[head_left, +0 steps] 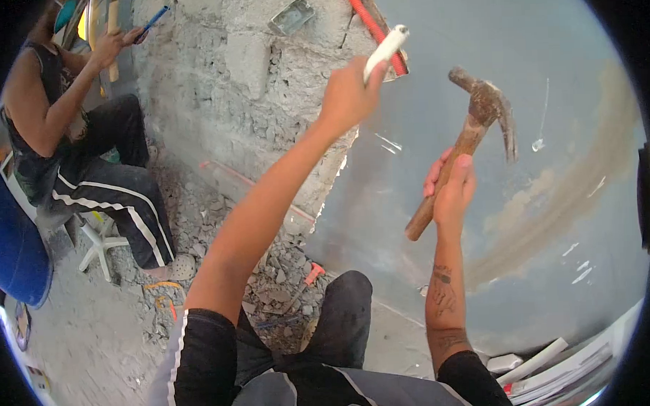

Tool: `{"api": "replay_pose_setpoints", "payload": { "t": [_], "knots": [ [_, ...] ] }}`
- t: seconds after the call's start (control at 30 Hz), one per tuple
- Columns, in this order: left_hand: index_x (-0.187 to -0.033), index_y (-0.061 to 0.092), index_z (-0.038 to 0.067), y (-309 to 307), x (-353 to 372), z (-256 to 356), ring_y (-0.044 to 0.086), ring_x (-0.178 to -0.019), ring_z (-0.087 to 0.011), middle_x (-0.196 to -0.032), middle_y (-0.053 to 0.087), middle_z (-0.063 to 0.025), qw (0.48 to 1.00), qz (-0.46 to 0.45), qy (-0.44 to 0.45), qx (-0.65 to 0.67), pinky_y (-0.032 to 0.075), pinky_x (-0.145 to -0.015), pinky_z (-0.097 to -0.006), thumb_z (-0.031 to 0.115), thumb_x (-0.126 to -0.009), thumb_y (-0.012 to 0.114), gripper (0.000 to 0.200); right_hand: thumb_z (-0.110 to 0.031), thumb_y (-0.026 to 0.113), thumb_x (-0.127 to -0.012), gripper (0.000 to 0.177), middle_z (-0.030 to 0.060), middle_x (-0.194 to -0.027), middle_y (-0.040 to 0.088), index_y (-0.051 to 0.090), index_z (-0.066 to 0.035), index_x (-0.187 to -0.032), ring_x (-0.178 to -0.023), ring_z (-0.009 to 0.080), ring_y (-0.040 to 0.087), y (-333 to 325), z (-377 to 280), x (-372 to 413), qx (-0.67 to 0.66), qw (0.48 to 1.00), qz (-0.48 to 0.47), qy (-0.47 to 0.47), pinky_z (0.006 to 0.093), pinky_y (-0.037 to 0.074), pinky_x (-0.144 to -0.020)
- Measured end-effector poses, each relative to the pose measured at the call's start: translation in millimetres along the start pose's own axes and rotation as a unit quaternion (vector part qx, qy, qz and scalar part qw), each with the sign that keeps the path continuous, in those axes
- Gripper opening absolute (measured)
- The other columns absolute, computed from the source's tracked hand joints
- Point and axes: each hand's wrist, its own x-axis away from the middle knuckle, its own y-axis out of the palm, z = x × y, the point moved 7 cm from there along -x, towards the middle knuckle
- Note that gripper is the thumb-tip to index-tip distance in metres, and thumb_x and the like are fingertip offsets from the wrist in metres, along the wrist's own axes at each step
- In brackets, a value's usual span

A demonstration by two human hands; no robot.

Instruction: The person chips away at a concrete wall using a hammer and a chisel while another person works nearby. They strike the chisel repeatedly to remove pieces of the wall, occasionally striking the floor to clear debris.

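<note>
My left hand [350,98] is closed around a white-handled tool [388,52] at the border of the broken and the painted wall. The tool's butt end points up and right; its other end is hidden by my hand. In my right hand [455,188] is a claw hammer [486,103] with a worn wooden handle, its rusty head raised in front of the grey painted wall [383,222]. A gap separates the hammer head from the white handle. Close above my left hand runs a red corrugated conduit [368,15] set in the wall.
Rough exposed masonry [207,100] holds a metal electrical box [292,16]. Rubble [271,291] lies below, with an orange-handled tool [314,273] on it. At left another person [72,126] sits holding a blue tool [155,18], beside a blue barrel [11,235]. White strips [560,366] lie lower right.
</note>
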Motion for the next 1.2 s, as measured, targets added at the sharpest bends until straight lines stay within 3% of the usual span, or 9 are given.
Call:
{"api": "replay_pose_setpoints", "payload": {
  "t": [0.23, 0.53, 0.63, 0.7, 0.73, 0.9, 1.0, 1.1, 1.2],
  "knots": [
    [-0.086, 0.058, -0.003, 3, -30, -4, 0.062, -0.065, -0.0431, -0.066, 0.061, -0.0250, 0.999, -0.025, 0.020, 0.001, 0.047, -0.061, -0.0500, 0.041, -0.095, 0.053, 0.046, -0.047, 0.038, -0.101, 0.046, 0.0003, -0.061, 0.044, 0.050, -0.003, -0.093, -0.045, 0.0067, 0.040, 3, -42, -43, 0.074, 0.997, -0.006, -0.029, 0.0225, 0.032, -0.042],
    [-0.089, 0.058, -0.004, 13, -35, -11, 0.062, -0.064, -0.0410, -0.066, 0.060, -0.0242, 0.997, -0.020, 0.043, 0.052, 0.046, -0.060, -0.0481, 0.040, -0.096, 0.052, 0.045, -0.042, 0.042, -0.102, 0.041, -0.0021, -0.056, 0.045, 0.052, -0.004, -0.089, -0.045, 0.0053, 0.040, 33, -113, -67, 0.104, 0.977, 0.020, -0.184, 0.0227, 0.032, -0.043],
    [-0.086, 0.057, -0.004, 18, -37, -15, 0.061, -0.062, -0.0411, -0.064, 0.059, -0.0236, 0.999, -0.027, 0.008, 0.038, 0.045, -0.058, -0.0479, 0.038, -0.096, 0.052, 0.044, -0.042, 0.044, -0.101, 0.042, 0.0010, -0.055, 0.045, 0.052, -0.003, -0.087, -0.046, 0.0088, 0.043, 38, -125, -73, 0.160, 0.955, 0.030, -0.249, 0.0276, 0.036, -0.044],
    [-0.085, 0.056, -0.003, 19, -37, -15, 0.059, -0.060, -0.0415, -0.062, 0.058, -0.0229, 0.999, -0.007, 0.041, 0.035, 0.044, -0.057, -0.0480, 0.037, -0.096, 0.053, 0.042, -0.042, 0.047, -0.100, 0.042, 0.0091, -0.055, 0.048, 0.052, -0.002, -0.087, -0.047, 0.0205, 0.048, 45, -125, -77, 0.250, 0.925, 0.022, -0.287, 0.0346, 0.039, -0.046],
    [-0.085, 0.056, -0.003, 20, -38, -14, 0.059, -0.060, -0.0415, -0.062, 0.058, -0.0229, 0.999, -0.009, 0.042, 0.034, 0.044, -0.057, -0.0480, 0.037, -0.096, 0.053, 0.042, -0.042, 0.047, -0.100, 0.042, 0.0091, -0.055, 0.048, 0.052, -0.002, -0.087, -0.047, 0.0205, 0.048, 45, -117, -82, 0.249, 0.925, 0.024, -0.286, 0.0346, 0.039, -0.046],
    [-0.084, 0.056, -0.003, 21, -38, -17, 0.059, -0.062, -0.0436, -0.065, 0.059, -0.0246, 0.999, -0.001, 0.041, 0.017, 0.044, -0.058, -0.0497, 0.037, -0.096, 0.054, 0.042, -0.043, 0.048, -0.099, 0.043, 0.0200, -0.063, 0.055, 0.054, -0.001, -0.091, -0.053, 0.0403, 0.050, 50, -70, -118, 0.458, 0.855, -0.003, -0.244, 0.0431, 0.041, -0.051],
    [-0.083, 0.055, -0.003, 23, -40, -20, 0.059, -0.062, -0.0447, -0.066, 0.059, -0.0257, 0.999, -0.003, 0.036, 0.031, 0.044, -0.058, -0.0504, 0.037, -0.095, 0.055, 0.042, -0.045, 0.047, -0.098, 0.046, 0.0222, -0.064, 0.056, 0.055, 0.000, -0.090, -0.059, 0.0431, 0.056, 38, -94, -112, 0.385, 0.900, 0.024, -0.205, 0.0473, 0.042, -0.053],
    [-0.083, 0.055, -0.004, 24, -40, -21, 0.059, -0.063, -0.0452, -0.066, 0.059, -0.0259, 0.999, -0.008, 0.028, 0.020, 0.045, -0.059, -0.0501, 0.036, -0.095, 0.054, 0.042, -0.045, 0.046, -0.098, 0.048, 0.0230, -0.065, 0.057, 0.055, 0.001, -0.088, -0.062, 0.0445, 0.057, 36, -118, -89, 0.280, 0.926, 0.066, -0.246, 0.0484, 0.043, -0.056],
    [-0.083, 0.056, -0.004, 27, -40, -23, 0.060, -0.066, -0.0459, -0.069, 0.060, -0.0271, 0.999, -0.015, 0.038, 0.004, 0.046, -0.061, -0.0508, 0.036, -0.095, 0.054, 0.042, -0.048, 0.044, -0.098, 0.052, 0.0213, -0.064, 0.057, 0.056, 0.001, -0.085, -0.061, 0.0441, 0.055, 47, -85, -101, 0.390, 0.876, 0.044, -0.282, 0.0457, 0.044, -0.057]
  ]
}}
